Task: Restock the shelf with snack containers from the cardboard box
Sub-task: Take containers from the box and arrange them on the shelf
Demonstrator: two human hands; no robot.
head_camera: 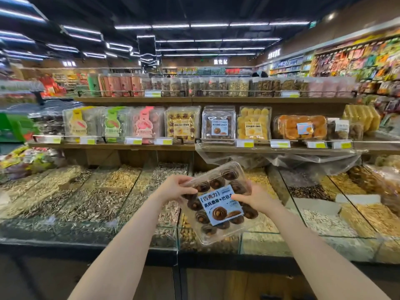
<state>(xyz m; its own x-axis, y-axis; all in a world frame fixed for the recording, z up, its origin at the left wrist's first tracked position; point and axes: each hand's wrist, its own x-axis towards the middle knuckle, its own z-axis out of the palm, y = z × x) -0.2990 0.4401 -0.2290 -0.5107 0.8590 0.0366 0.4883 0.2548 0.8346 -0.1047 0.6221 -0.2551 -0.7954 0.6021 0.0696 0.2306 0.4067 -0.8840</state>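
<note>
Both hands hold a clear plastic snack container point(218, 204) of chocolate cookies with a blue label, tilted, above the glass-topped bulk bins. My left hand point(174, 187) grips its upper left edge. My right hand point(254, 199) grips its right side, thumb on the label. On the middle shelf point(112, 145) straight ahead stands a matching stack of chocolate cookie containers point(218, 124), between yellow cookie boxes point(183, 123) and pale yellow ones point(255, 122). The cardboard box is not in view.
Glass-walled bulk bins point(104, 195) of seeds and nuts fill the counter between me and the shelves. A clear plastic sheet point(281, 159) hangs below the right shelf. The top shelf point(216, 98) carries jars. Packed wall racks point(357, 59) run along the right.
</note>
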